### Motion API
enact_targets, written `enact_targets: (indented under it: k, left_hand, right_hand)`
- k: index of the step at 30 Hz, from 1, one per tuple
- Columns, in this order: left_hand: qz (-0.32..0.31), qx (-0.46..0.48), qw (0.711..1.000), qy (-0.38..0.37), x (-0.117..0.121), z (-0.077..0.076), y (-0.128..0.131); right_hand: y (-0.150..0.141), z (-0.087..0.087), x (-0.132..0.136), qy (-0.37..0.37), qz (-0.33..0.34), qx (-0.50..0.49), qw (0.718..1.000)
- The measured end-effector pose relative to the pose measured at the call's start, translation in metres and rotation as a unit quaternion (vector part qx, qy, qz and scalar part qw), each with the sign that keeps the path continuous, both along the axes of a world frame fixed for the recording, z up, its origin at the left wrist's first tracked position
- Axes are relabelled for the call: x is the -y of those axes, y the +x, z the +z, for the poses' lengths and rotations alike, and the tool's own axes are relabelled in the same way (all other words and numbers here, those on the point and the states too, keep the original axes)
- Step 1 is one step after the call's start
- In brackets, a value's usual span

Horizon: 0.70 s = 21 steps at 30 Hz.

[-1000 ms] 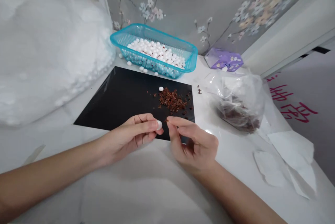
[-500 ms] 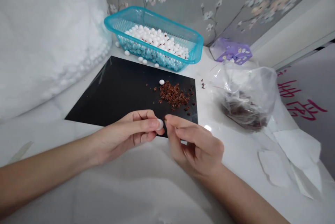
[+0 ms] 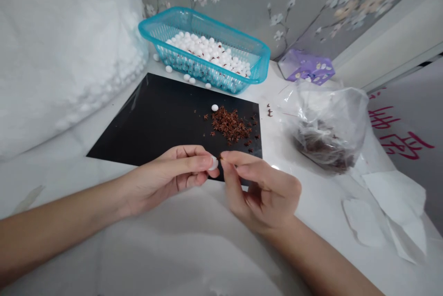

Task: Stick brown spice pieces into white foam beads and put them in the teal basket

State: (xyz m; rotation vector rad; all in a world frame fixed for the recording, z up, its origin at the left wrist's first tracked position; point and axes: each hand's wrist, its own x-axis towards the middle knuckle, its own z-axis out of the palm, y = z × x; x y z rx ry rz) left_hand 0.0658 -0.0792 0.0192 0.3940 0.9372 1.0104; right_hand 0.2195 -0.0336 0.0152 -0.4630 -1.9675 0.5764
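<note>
My left hand (image 3: 180,166) pinches a small white ball (image 3: 214,163) between thumb and fingers. Facing it, my right hand (image 3: 265,185) is closed in a pinch on a tiny brown star-shaped piece (image 3: 220,157), held close beside the ball; whether the two touch I cannot tell. Both hands are over the near edge of a black sheet (image 3: 155,116). On that sheet lies a heap of reddish-brown star-shaped pieces (image 3: 230,125), with a loose white ball (image 3: 215,107) at its far left side.
Behind the sheet stands a blue plastic basket (image 3: 256,53) of white balls, some with brown bits. A large white bag (image 3: 69,56) bulges at left. At right are a clear bag (image 3: 325,134) of brown pieces, a purple box (image 3: 306,67) and white paper (image 3: 394,194).
My right hand has turned slightly and shifted a little to the right, still pinching the brown piece. My left hand keeps its hold on the white ball.
</note>
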Motion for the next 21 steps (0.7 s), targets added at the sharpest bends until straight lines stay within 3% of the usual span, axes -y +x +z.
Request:
enact_targets:
  k: [11,21]
  left_hand:
    - [0.019,0.010,1.000,-0.014,0.0009,-0.0002,-0.0002]
    - [0.029,0.015,0.999,-0.018,0.0008,-0.0019,0.0004]
  right_hand:
    - [-0.0002,-0.0067,-0.0050,0.020,0.042,-0.055,0.997]
    - [-0.0009,-0.0028,-0.0030,0.004,0.033,-0.015,0.999]
